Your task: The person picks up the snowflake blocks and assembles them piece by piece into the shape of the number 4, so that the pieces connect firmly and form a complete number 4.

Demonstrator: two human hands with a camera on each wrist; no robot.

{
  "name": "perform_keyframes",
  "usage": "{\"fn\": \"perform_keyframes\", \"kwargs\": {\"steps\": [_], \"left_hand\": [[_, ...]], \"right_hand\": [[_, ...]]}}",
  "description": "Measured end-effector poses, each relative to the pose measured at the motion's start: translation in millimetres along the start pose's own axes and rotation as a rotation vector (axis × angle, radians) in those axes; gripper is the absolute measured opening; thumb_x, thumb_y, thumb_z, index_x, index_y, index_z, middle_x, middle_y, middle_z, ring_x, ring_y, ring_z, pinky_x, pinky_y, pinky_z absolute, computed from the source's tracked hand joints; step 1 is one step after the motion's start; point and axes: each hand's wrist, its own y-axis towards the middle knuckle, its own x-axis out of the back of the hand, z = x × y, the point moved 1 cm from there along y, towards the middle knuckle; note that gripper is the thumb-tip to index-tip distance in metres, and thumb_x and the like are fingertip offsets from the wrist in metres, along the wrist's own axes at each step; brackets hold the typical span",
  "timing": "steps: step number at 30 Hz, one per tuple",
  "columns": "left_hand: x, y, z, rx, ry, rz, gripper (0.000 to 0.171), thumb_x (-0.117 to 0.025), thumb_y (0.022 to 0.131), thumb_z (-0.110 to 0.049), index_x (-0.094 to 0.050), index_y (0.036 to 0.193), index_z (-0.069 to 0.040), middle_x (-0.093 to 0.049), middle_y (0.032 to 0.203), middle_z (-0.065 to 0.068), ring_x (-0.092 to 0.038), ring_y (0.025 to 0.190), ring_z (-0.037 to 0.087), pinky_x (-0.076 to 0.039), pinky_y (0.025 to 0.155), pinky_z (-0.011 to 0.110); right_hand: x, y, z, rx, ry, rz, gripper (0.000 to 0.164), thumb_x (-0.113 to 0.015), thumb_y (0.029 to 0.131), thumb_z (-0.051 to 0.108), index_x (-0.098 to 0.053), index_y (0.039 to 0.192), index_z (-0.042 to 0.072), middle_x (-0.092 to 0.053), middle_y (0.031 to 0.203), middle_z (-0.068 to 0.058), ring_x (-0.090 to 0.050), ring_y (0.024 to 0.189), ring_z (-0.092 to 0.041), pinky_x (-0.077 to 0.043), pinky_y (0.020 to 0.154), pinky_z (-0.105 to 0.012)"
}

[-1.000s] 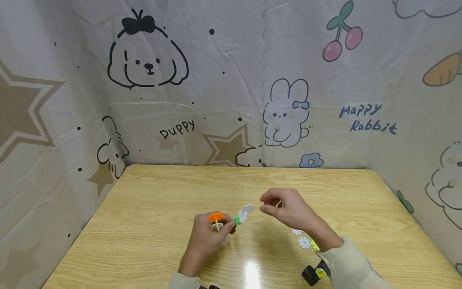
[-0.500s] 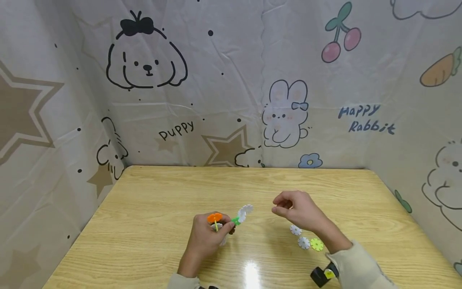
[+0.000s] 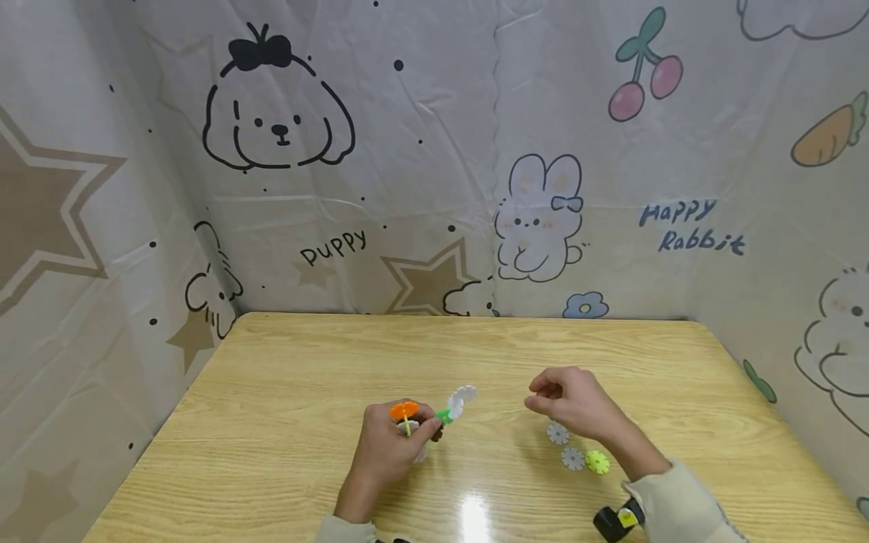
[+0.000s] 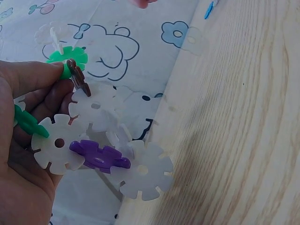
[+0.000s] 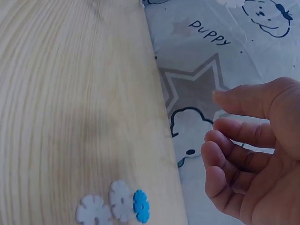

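Observation:
My left hand (image 3: 388, 449) pinches a chain of interlocking plastic snowflake discs between thumb and fingers, above the table. An orange disc (image 3: 404, 409) on a yellow-green piece stands up near its knuckles, while a green disc (image 3: 444, 416) and white discs (image 3: 456, 407) stick out to the right. The left wrist view shows a brown disc (image 4: 77, 77), a purple disc (image 4: 105, 157) and translucent white ones (image 4: 145, 173) lower in the chain. My right hand (image 3: 573, 401) hovers to the right, fingers loosely bent and thumb apart, holding nothing.
Loose discs lie on the wooden table (image 3: 305, 354) below the right hand: white ones (image 3: 573, 458) and a yellow-green one (image 3: 597, 462). A blue disc (image 5: 141, 206) shows beside white ones in the right wrist view. A printed cloth (image 3: 421, 181) hangs behind the table.
My right hand has drawn away to the right and slightly down from the chain, bringing the loose discs beneath it into fuller view. The left hand has stayed in place with the chain.

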Motion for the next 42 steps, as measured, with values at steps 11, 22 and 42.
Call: {"fn": "perform_keyframes", "kwargs": {"steps": [11, 22, 42], "left_hand": [[-1.6, -3.0, 1.2, -0.011, 0.014, -0.008, 0.008, -0.075, 0.088, 0.000, -0.075, 0.083, -0.007, -0.072, 0.076, -0.005, -0.068, 0.066, 0.011, -0.057, 0.062, 0.030], [-1.4, -4.0, 0.8, -0.018, -0.007, -0.005, 0.010, -0.075, 0.087, 0.001, -0.075, 0.083, -0.008, -0.072, 0.076, -0.005, -0.068, 0.066, 0.012, -0.058, 0.062, 0.031], [-4.9, -3.7, -0.4, -0.016, -0.089, 0.021, 0.007, -0.073, 0.088, 0.004, -0.073, 0.086, -0.003, -0.073, 0.079, 0.005, -0.070, 0.067, 0.021, -0.059, 0.064, 0.032]], "right_hand": [[-2.3, 0.1, -26.6, -0.052, -0.077, -0.025, 0.020, -0.074, 0.090, 0.015, -0.071, 0.099, -0.002, -0.064, 0.082, 0.000, -0.058, 0.074, -0.014, -0.050, 0.066, -0.033], [-4.7, -0.9, -48.0, -0.108, -0.095, -0.036, 0.022, -0.075, 0.087, 0.013, -0.070, 0.099, -0.006, -0.066, 0.084, -0.002, -0.059, 0.076, -0.016, -0.051, 0.067, -0.035], [-11.1, 1.6, -70.4, -0.218, -0.127, -0.034, 0.021, -0.078, 0.084, 0.013, -0.070, 0.095, -0.003, -0.063, 0.084, -0.004, -0.055, 0.075, -0.019, -0.050, 0.066, -0.034]]}}
